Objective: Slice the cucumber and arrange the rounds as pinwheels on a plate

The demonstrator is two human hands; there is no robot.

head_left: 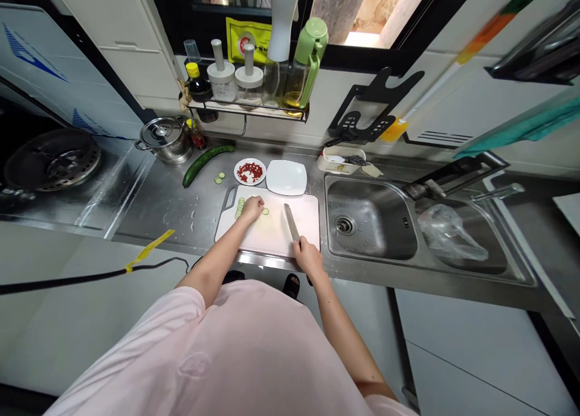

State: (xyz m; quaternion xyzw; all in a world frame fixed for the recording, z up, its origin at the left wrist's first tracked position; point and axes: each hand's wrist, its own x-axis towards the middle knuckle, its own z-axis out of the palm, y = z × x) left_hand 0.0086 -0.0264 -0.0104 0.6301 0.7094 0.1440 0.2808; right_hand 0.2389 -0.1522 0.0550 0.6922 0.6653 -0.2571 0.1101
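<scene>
My right hand [309,257] grips the handle of a kitchen knife [291,221], its blade pointing away from me over the right part of a white cutting board [272,238]. Over the board's left half, my left hand [252,209] is closed with fingers bent; whatever is under them is hidden. Beside its left side lies a row of pale green cucumber slices [240,206], and a single slice [265,211] rests just right of its fingertips. A whole cucumber [206,163] lies on the counter at the back left, near a few small cucumber pieces [219,178].
Behind the board stand a plate of chopped red pieces [249,172] and a bare white plate [286,177]. A lidded pot [167,139] is at the back left. To the right is a steel sink [371,217]. Bottles and jars fill a wall shelf [249,107].
</scene>
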